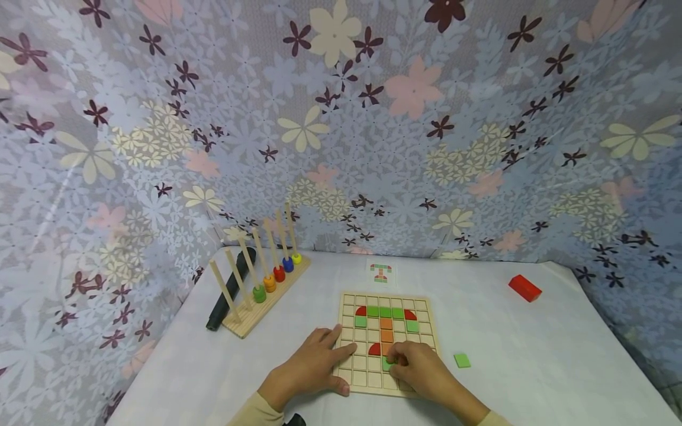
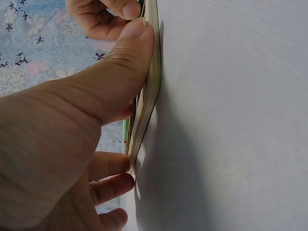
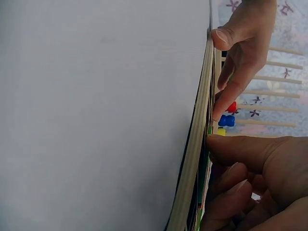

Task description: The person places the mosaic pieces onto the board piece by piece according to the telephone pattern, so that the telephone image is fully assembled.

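A square wooden grid board (image 1: 364,381) lies on the table with flat tiles set in its cells. My left hand (image 1: 311,364), fingers spread, rests on the board's left side; in the left wrist view its thumb (image 2: 137,38) touches the edge. My right hand (image 1: 421,367) curls over the lower middle, thumb and fingertips at a green square tile (image 1: 387,364) below the orange tiles (image 1: 386,335). A red quarter-round tile (image 1: 375,349) sits just left of that column. What lies under the right fingers is partly hidden. Green tiles (image 1: 385,312) and red quarter-rounds form the top row.
A loose green tile (image 1: 462,360) lies right of the board, and a red block (image 1: 524,288) sits farther right. Behind the board is a pattern card (image 1: 380,273). A wooden peg stand (image 1: 245,319) with coloured beads and a black cylinder (image 1: 218,310) stand at left.
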A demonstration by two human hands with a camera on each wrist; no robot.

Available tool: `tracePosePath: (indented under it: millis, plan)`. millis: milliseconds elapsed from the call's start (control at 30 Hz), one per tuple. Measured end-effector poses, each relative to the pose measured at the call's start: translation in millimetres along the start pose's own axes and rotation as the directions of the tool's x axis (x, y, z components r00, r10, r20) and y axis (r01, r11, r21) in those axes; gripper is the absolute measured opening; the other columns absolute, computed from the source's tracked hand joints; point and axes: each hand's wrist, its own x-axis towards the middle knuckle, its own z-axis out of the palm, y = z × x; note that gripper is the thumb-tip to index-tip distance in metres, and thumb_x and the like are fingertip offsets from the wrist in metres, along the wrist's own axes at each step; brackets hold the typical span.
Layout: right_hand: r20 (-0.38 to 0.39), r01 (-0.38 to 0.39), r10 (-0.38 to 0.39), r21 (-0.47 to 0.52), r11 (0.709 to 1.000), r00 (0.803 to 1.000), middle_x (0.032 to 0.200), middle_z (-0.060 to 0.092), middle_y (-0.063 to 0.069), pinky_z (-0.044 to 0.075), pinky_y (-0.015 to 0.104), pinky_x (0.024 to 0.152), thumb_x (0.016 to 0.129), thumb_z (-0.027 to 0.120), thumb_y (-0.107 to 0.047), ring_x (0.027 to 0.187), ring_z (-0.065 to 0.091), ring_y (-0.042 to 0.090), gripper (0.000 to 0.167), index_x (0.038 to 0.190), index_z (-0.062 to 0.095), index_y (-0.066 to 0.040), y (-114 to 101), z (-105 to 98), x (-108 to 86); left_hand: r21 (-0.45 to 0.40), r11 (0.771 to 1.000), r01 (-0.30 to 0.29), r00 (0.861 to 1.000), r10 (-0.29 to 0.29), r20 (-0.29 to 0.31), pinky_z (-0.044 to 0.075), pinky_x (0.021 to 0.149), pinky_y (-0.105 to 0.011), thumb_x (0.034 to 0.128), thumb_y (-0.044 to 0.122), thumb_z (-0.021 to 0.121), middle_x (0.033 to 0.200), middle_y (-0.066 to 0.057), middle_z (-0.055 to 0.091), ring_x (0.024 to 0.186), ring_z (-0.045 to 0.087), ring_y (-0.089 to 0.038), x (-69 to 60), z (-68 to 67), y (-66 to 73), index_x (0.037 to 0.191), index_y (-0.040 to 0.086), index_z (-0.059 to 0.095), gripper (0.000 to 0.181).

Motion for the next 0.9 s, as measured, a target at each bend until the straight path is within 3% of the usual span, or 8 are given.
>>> tracePosePath:
  millis: [433, 600, 733, 900]
  plan:
    - [0.027, 0.032, -0.033, 0.02, 0.999, 0.999, 0.071, 0.053, -0.011, 0.042, 0.023, 0.058, 0.087, 0.077, -0.009, 0.063, 0.047, 0.002, 0.011, 0.094, 0.073, -0.017, 1, -4, -2.4, -0.004, 1.0, 0.015, 1.0, -0.015, 0.007, 0.033, 0.119, -0.047, 0.0743, 0.067, 0.071, 0.165, -0.014, 0.031, 0.143, 0.037, -0.031, 0.6, 1.8, -0.6, 0.152, 0.035, 0.049, 0.087]
    - [0.044, 0.045, -0.048, 0.073, 0.996, 0.998, 0.078, 0.06, -0.011, 0.046, 0.023, 0.06, 0.091, 0.075, -0.014, 0.068, 0.051, 0.002, 0.006, 0.097, 0.075, -0.016, 11, -23, -6.6, -0.009, 1.0, 0.018, 1.0, -0.018, 0.013, 0.032, 0.119, -0.047, 0.0747, 0.067, 0.071, 0.165, -0.014, 0.031, 0.143, 0.037, -0.031, -0.8, 1.8, -0.1, 0.152, 0.036, 0.049, 0.087]
    - [0.011, -0.103, 0.102, 0.192, 0.976, 0.995, 0.088, 0.063, -0.001, 0.049, 0.026, 0.059, 0.091, 0.075, -0.015, 0.073, 0.055, 0.01, 0.016, 0.106, 0.073, -0.008, 32, -57, -13.6, -0.013, 1.0, 0.022, 1.0, -0.022, 0.021, 0.031, 0.12, -0.047, 0.0752, 0.067, 0.071, 0.165, -0.014, 0.03, 0.144, 0.036, -0.031, -1.9, 2.1, -0.2, 0.153, 0.035, 0.048, 0.087]
    - [0.018, -0.322, 0.335, 0.332, 0.886, 0.942, 0.108, 0.062, 0.012, 0.047, 0.03, 0.055, 0.09, 0.077, -0.019, 0.073, 0.055, 0.019, 0.041, 0.125, 0.065, -0.001, 67, -94, -25.9, -0.011, 1.0, 0.009, 1.0, -0.009, 0.019, 0.028, 0.122, -0.049, 0.0761, 0.066, 0.071, 0.165, -0.015, 0.03, 0.145, 0.035, -0.033, -0.5, 1.0, -1.0, 0.153, 0.034, 0.048, 0.086]
